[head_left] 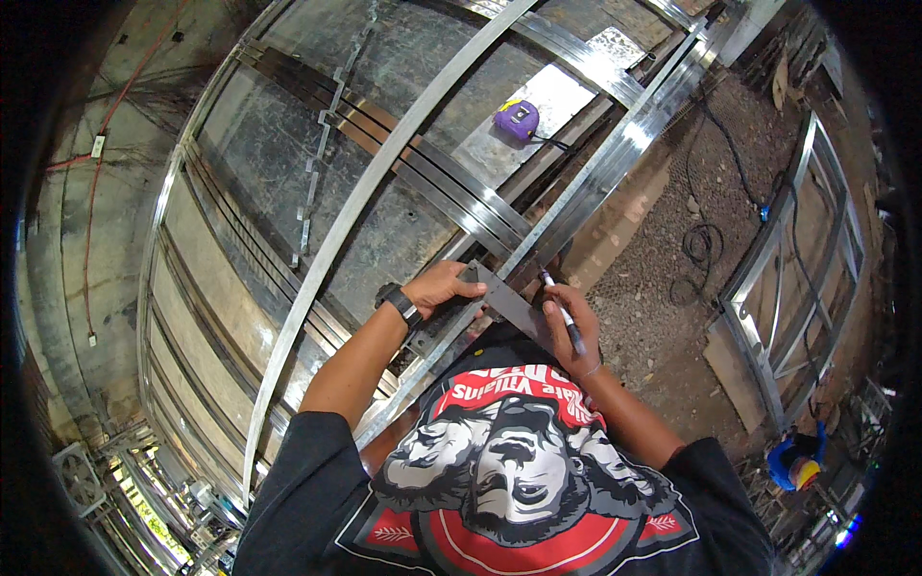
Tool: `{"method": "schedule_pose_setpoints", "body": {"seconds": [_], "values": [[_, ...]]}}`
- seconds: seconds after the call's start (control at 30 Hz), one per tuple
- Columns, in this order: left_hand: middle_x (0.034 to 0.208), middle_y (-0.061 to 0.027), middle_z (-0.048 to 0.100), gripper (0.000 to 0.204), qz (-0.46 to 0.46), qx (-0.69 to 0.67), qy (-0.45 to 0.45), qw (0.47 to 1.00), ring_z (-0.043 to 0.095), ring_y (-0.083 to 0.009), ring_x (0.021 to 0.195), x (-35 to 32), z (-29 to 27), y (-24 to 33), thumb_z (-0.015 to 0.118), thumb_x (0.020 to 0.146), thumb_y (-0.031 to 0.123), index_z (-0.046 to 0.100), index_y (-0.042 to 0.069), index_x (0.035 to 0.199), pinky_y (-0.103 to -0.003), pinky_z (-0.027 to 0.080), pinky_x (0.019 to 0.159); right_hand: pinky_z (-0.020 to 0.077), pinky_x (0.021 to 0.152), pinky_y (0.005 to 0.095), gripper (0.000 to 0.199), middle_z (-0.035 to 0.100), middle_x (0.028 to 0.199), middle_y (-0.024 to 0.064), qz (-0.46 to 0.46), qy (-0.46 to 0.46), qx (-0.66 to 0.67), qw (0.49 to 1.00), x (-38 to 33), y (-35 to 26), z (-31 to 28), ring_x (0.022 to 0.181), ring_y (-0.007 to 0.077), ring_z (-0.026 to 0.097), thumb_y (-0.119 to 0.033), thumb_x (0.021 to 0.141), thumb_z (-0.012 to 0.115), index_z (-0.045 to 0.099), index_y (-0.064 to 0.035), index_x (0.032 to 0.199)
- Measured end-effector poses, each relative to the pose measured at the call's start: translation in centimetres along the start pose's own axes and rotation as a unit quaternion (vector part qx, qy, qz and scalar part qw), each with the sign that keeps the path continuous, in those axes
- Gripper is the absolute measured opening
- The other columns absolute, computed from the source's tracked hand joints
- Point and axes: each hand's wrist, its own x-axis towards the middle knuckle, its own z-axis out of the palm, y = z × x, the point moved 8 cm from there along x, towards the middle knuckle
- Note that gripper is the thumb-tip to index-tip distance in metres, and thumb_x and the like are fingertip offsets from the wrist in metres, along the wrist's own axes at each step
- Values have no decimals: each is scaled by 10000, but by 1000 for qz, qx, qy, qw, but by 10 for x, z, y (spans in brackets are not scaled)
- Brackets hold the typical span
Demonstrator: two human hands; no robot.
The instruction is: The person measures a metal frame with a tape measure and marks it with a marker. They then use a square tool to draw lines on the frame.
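Observation:
My left hand [442, 288], with a black watch on its wrist, is closed on a flat grey metal square [511, 303], its thumb on top near the corner. The square lies across a shiny metal tube [576, 194] at the frame's near edge. My right hand [576, 322] holds a white and dark marker pen [565, 305] between thumb and fingers, its tip close to the tube beside the square. Some of the square is hidden under my left hand. Farther off, a purple tape measure [517, 119] rests on a light sheet [552, 101].
Long metal bars, including a curved-looking one [396, 144], cross the large workbench [279, 125]. On the gravel floor [643, 278] to the right lie a black cable [706, 252] and a welded metal frame [740, 312]. A fan [77, 477] stands at the lower left.

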Motion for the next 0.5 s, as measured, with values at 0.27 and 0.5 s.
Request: {"method": "schedule_pose_setpoints", "body": {"seconds": [0.27,0.5], "values": [[1074,-112,765,324,-14,-20,-12,1000,764,-210,833,4,-3,-8,809,942,147,677,-4,1196,-360,650,761,546,852,367,402,578,1286,213,-7,-26,-62,998,-32,25,2,968,317,668,-54,897,782,608,-44,1260],[1119,-47,754,346,7,89,14,996,712,-160,963,15,-14,-8,838,929,242,723,28,1175,-332,562,883,503,963,386,401,556,1283,218,16,23,-24,999,-36,48,5,1089,364,619,-10,873,775,614,-38,1239]]}}
